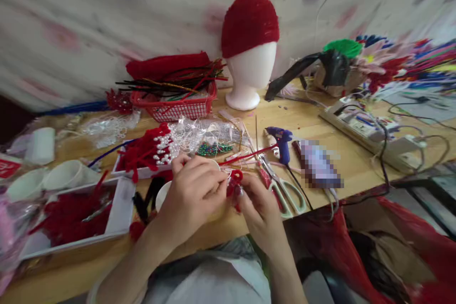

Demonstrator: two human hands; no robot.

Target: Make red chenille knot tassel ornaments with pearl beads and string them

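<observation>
While both hands pinch together, the left hand (192,194) and right hand (258,209) clamp a red pipe-cleaner piece (234,183), scissors (285,190) at three o'clock.

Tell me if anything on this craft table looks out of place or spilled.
Nothing looks spilled or broken. One oddity: the scissors lie at the table's front edge, handles overhanging slightly. Both the left hand and right hand pinch a red pipe-cleaner piece.
</observation>
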